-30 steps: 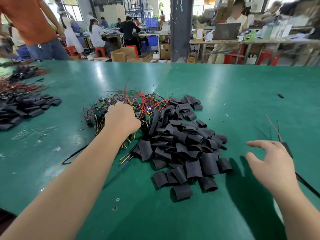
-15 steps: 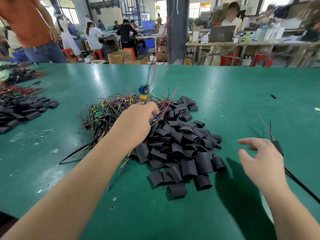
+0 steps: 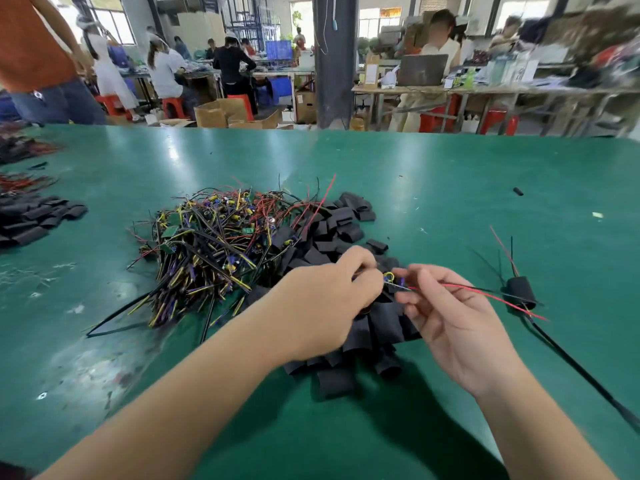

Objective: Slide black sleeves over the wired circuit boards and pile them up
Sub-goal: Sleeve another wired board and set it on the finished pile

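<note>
I pinch 1 wired circuit board (image 3: 393, 280) between my left hand (image 3: 329, 299) and right hand (image 3: 450, 323), leads trailing right, just above the black sleeves (image 3: 367, 332), handy for sleeving I judge, the unsleeved heap (image 3: 214, 244) far-left, 1 sleeved board (image 3: 519, 292) set right on the worktop (image 3: 450, 188).

An electronics assembly workshop — a small factory floor. A long green worktop (image 3: 450, 174) carries a heap of wired circuit boards (image 3: 214, 237) beside a pile of black sleeves (image 3: 346, 223). Behind it, people (image 3: 166, 74) sit on red stools (image 3: 172, 105) at further benches, among open cardboard boxes (image 3: 221, 114), blue crates (image 3: 278, 49), a laptop (image 3: 422, 70) — and, far right, what may be stacked stock (image 3: 606, 32), too blurred to tell.
</note>
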Available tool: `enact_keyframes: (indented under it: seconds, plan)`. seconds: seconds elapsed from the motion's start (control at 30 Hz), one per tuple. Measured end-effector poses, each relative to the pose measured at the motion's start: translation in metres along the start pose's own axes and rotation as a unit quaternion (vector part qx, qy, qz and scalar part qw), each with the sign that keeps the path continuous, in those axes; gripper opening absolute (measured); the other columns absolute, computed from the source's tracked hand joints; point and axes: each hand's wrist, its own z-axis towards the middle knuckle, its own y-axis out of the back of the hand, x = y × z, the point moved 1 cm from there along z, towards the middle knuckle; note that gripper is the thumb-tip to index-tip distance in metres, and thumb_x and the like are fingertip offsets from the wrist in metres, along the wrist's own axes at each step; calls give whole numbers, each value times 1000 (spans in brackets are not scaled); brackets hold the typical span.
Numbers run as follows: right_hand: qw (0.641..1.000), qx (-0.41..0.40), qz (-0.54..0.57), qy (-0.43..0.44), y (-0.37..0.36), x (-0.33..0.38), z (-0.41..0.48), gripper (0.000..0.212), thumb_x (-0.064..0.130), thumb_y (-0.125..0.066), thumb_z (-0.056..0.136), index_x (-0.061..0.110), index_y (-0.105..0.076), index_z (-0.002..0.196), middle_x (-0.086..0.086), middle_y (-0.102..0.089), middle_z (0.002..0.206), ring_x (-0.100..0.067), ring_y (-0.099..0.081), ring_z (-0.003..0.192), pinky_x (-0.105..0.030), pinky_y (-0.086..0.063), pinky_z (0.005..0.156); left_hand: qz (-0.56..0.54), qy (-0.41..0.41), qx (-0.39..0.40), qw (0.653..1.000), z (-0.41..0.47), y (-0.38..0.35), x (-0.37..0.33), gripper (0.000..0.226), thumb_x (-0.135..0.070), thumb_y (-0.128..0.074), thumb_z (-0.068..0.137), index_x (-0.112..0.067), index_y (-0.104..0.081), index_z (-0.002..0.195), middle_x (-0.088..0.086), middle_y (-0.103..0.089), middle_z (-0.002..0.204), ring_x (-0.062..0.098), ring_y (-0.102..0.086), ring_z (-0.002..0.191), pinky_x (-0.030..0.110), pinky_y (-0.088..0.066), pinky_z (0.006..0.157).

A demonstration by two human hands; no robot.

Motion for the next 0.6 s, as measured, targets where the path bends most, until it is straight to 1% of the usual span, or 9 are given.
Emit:
enact_keyframes:
  seconds: [0.1, 0.17, 0.23, 0.3, 0.37, 0.4, 0.5, 0.53, 0.6]
  plan:
    - [997, -10, -72, 17, 1, -4, 0, 13, 6, -58, 83, 10, -70, 83, -11, -73, 95, -12, -65, 63, -18, -51, 60, -68, 24, -76, 995, -7, -15, -4, 31, -42, -51, 89, -19, -39, 105, 4, -43, 137, 21, -43, 58, 31, -44, 53]
    - [992, 0, -121, 30, 1, -8, 0, 22, -4, -54, 89, 11, -71, 85, -10, -73, 96, -14, -65, 68, -19, -53, 65, -126, 85, -62, 986, -3, -22, 0, 44, -52, -46, 92, -23, -39, 123, -5, -50, 132, 25, -60, 78, 34, -47, 67]
    - [982, 0, -185, 37, 1, -10, 0, 23, -7, -55, 89, 10, -70, 88, -11, -74, 95, -17, -68, 74, -21, -54, 71, -103, 139, -34, 984, 5, -32, 6, 48, -54, -39, 95, -33, -33, 137, -8, -61, 121, 23, -61, 100, 34, -45, 76]
    - [965, -16, -258, 43, 1, -12, 1, 23, -8, -59, 87, 11, -69, 93, -8, -74, 91, -16, -70, 77, -19, -53, 71, -113, 149, -57, 981, 11, -40, 9, 37, -49, -39, 97, -37, -47, 131, -9, -64, 114, 18, -58, 106, 32, -42, 79]
    - [942, -49, -329, 53, 4, -13, 2, 28, -8, -64, 84, 16, -66, 98, -1, -73, 90, -10, -69, 75, -13, -50, 69, -184, 153, -92, 967, 13, -46, 8, 27, -43, -50, 95, -33, -60, 118, -11, -66, 110, 12, -57, 106, 30, -44, 83]
    - [915, -72, -392, 60, 7, -13, 2, 29, -4, -68, 82, 20, -64, 99, 2, -71, 90, -6, -66, 72, -10, -46, 67, -216, 157, -109, 957, 13, -49, 8, 24, -39, -56, 92, -31, -62, 114, -12, -66, 108, 11, -58, 104, 31, -44, 84]
    - [772, -79, -626, 74, 15, -13, 3, 23, 22, -79, 75, 27, -64, 92, 6, -66, 80, -6, -55, 67, -13, -36, 58, -264, 168, -163, 936, 10, -58, 10, 23, -31, -64, 89, -26, -64, 111, -13, -66, 105, 8, -59, 102, 29, -45, 88]
    - [751, -56, -655, 63, 15, -14, 3, 21, 28, -81, 72, 26, -66, 88, 5, -65, 76, -9, -55, 68, -16, -37, 58, -263, 172, -180, 932, 8, -60, 11, 23, -31, -64, 88, -26, -64, 111, -13, -66, 106, 7, -59, 102, 28, -45, 88]
    - [750, -13, -660, 31, 13, -19, 2, 23, 30, -82, 69, 22, -66, 83, 5, -64, 74, -13, -57, 70, -18, -38, 59, -262, 178, -210, 925, 3, -61, 13, 23, -28, -65, 88, -25, -64, 110, -13, -66, 105, 5, -60, 100, 25, -45, 87]
